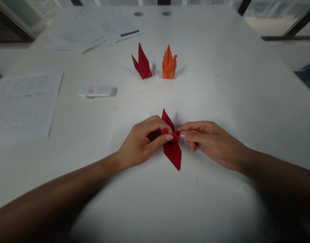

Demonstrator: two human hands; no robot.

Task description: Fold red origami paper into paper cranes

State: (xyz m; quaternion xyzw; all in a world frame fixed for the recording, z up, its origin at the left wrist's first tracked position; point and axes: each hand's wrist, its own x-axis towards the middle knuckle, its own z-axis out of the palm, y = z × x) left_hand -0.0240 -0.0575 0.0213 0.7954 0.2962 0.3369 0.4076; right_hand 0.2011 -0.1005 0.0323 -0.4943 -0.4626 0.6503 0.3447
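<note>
Between my hands is a red origami crane, its two pointed wings spread away from and toward me. My left hand pinches its middle, with the thumb on top and the fingers partly hidden behind the paper. From the other side, my right hand pinches the small narrow end at the crane's right with thumb and index finger. The other right fingers are curled underneath. Farther back stand a second red origami crane and an orange origami crane, side by side and apart from my hands.
A white object with printed marks, possibly a correction pen, lies left of the cranes. One printed sheet is at the left edge, and several overlapping papers lie at the back left. Two round holes pierce the white table at its far side.
</note>
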